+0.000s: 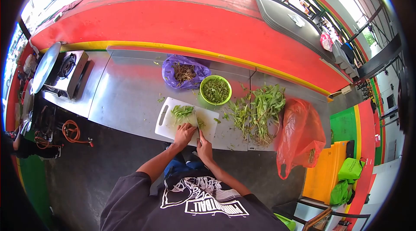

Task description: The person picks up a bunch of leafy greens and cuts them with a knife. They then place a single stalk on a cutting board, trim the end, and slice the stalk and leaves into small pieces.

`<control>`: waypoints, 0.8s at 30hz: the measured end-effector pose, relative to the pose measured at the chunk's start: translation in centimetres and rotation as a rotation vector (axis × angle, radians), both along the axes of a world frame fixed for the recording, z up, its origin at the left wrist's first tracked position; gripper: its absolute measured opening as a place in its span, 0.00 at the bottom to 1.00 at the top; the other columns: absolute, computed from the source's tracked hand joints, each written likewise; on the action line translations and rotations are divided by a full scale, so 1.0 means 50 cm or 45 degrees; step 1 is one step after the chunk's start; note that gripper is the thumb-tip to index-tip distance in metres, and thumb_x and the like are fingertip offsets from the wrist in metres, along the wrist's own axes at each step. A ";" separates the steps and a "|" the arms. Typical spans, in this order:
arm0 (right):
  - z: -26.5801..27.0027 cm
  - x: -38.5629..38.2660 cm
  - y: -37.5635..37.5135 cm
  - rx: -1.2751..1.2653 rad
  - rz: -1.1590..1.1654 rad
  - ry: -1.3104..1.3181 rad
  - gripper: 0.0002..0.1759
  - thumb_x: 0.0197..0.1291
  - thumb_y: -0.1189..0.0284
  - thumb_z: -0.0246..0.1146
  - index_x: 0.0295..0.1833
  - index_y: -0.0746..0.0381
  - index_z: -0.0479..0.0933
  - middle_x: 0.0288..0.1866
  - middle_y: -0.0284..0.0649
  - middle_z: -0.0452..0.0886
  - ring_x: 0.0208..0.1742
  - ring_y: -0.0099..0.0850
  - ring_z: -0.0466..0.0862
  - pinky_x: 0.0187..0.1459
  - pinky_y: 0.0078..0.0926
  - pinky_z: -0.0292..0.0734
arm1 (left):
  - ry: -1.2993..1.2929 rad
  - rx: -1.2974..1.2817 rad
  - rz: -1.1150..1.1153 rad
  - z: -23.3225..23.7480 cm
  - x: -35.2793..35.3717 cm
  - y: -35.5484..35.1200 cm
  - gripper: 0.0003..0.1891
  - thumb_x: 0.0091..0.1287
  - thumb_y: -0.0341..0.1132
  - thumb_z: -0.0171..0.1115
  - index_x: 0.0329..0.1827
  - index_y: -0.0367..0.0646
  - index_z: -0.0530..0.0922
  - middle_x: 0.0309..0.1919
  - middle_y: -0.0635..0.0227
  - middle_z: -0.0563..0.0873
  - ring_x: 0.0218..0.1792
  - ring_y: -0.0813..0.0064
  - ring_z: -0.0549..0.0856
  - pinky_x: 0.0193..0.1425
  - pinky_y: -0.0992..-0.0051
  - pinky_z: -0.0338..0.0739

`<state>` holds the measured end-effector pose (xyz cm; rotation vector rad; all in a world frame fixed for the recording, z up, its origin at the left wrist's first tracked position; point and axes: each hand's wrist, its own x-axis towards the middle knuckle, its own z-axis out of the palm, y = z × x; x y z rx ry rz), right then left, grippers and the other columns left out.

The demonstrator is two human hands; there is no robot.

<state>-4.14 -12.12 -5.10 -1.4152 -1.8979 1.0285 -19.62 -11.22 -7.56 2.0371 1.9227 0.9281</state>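
Observation:
A white cutting board (167, 130) lies at the steel counter's front edge. On it my left hand (185, 135) presses down, fingers closed on the stem end of some leafy greens (182, 111). My right hand (204, 147) grips the handle of a knife (196, 119), whose blade stands beside the greens, close to my left fingers. Small chopped bits (201, 123) lie right of the blade. Behind the board, a green bowl (229, 92) holds chopped greens. A purple bag (168, 75) with roots and stems inside stands left of the bowl.
Uncut leafy bunches (264, 109) lie right of the board. A red plastic bag (302, 131) hangs over the counter's right front edge. At the left are a portable stove (69, 73) and a round metal lid (47, 67). A red ledge (173, 23) runs behind the counter (125, 92).

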 end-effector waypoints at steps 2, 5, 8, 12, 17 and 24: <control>0.007 -0.002 -0.003 0.022 -0.028 0.029 0.28 0.68 0.76 0.59 0.73 0.65 0.69 0.55 0.66 0.81 0.58 0.58 0.81 0.54 0.44 0.79 | -0.006 -0.006 0.002 0.000 0.002 -0.006 0.09 0.65 0.36 0.67 0.47 0.50 0.87 0.39 0.71 0.84 0.46 0.68 0.83 0.51 0.66 0.70; 0.007 0.007 -0.016 0.031 -0.031 0.047 0.27 0.69 0.76 0.59 0.73 0.66 0.69 0.53 0.66 0.81 0.57 0.58 0.82 0.53 0.44 0.80 | -0.016 0.013 0.038 -0.013 0.000 0.000 0.09 0.65 0.36 0.67 0.46 0.51 0.87 0.39 0.72 0.85 0.46 0.70 0.83 0.50 0.66 0.70; 0.011 0.018 -0.025 0.067 -0.002 0.018 0.27 0.69 0.75 0.59 0.73 0.66 0.69 0.51 0.66 0.82 0.55 0.58 0.82 0.51 0.45 0.80 | -0.021 0.015 0.061 -0.017 0.003 0.001 0.08 0.65 0.36 0.67 0.45 0.52 0.87 0.40 0.72 0.85 0.46 0.70 0.83 0.50 0.67 0.69; 0.001 0.010 -0.010 0.051 0.010 -0.015 0.27 0.69 0.75 0.59 0.73 0.66 0.69 0.49 0.65 0.83 0.53 0.59 0.83 0.50 0.46 0.80 | 0.017 0.006 0.040 -0.008 0.001 0.001 0.08 0.65 0.36 0.66 0.45 0.52 0.87 0.39 0.73 0.85 0.46 0.71 0.83 0.51 0.66 0.68; 0.030 0.004 -0.007 -0.114 -0.025 -0.015 0.28 0.69 0.75 0.59 0.74 0.65 0.69 0.55 0.68 0.80 0.59 0.59 0.80 0.55 0.42 0.79 | 0.063 0.010 0.038 -0.004 -0.001 0.002 0.08 0.64 0.36 0.67 0.45 0.53 0.87 0.39 0.74 0.85 0.45 0.71 0.83 0.51 0.66 0.68; -0.002 0.024 -0.024 0.072 0.053 -0.014 0.29 0.68 0.76 0.59 0.74 0.66 0.68 0.43 0.66 0.83 0.46 0.60 0.84 0.46 0.47 0.80 | 0.051 0.018 0.055 -0.013 0.000 0.011 0.08 0.64 0.36 0.67 0.44 0.54 0.88 0.39 0.76 0.86 0.45 0.72 0.83 0.51 0.66 0.68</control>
